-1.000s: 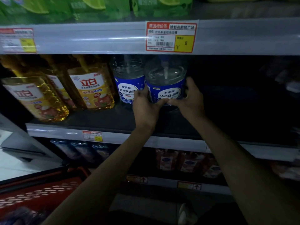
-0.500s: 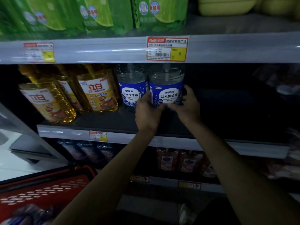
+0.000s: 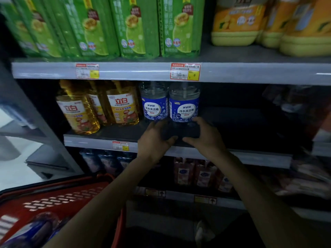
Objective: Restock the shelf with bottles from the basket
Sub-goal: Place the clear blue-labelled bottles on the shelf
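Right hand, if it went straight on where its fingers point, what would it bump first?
Probably the right blue-labelled bottle, low down, just ahead of the right hand; too dark to tell if they touch.

Open shelf [image 3: 241,126] room lies right of blue-label bottles [image 3: 184,104].

Counts: 2 blue-label bottles [image 3: 184,104] at centre, 3 yellow bottles [image 3: 121,108] at their 9 o'clock. Top shelf [image 3: 232,52]: green packs [image 3: 138,27] at 12, at least 5, left ones too blurred to count; 3 orange jugs [image 3: 236,20] at 1. Lower shelf [image 3: 180,196], 6 o'clock: 3 blue bottles [image 3: 107,161], 3 red bottles [image 3: 184,172]. 3 price tags [image 3: 185,71]. 1 basket [image 3: 53,199] at 7, contents too blurred to count.
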### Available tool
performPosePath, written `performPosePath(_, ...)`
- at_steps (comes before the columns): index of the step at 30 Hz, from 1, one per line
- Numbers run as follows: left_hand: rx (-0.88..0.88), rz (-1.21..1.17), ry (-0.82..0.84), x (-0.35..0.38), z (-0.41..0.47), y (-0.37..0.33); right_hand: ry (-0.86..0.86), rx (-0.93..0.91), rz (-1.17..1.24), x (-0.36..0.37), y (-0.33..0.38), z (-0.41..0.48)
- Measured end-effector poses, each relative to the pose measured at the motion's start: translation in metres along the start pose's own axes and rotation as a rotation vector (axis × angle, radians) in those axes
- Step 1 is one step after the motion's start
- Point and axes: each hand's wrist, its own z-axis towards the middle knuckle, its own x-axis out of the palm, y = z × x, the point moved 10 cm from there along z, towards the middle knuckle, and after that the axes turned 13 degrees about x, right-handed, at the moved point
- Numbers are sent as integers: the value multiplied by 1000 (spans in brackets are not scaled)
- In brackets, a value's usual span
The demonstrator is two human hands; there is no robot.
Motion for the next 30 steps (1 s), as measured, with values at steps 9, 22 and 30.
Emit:
performPosePath(9, 111, 293, 106, -73, -73, -17, 76, -198, -158, 13, 40, -68)
performPosePath(22, -9, 451, 203, -157, -231, 77, 297, -491, -416, 126, 103, -161)
performPosePath(30, -116, 487, 235, -155, -315, 149, 492, -701, -669, 228, 106, -215)
